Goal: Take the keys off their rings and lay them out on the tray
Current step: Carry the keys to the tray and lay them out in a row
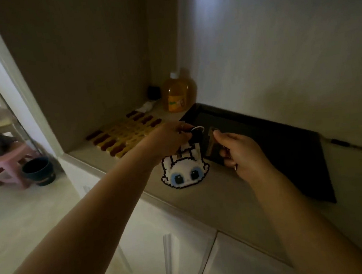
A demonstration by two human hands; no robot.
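Here the left hand (pixel 167 139) grips a bunch with a dark fob and a key ring (pixel 197 129), fingers curled round it, a white pixel-cat charm (pixel 184 173) hanging below over the surface (pixel 226 201). The right hand (pixel 242 153) pinches a key (pixel 211 142) over the near left corner of the black tray (pixel 287 148). The tray sits against the right wall, its near edge close to the front lip of the surface. Left of it lies a yellow-brown mat (pixel 129 133); far behind stands an orange bottle (pixel 179 92), its label too blurred to read.
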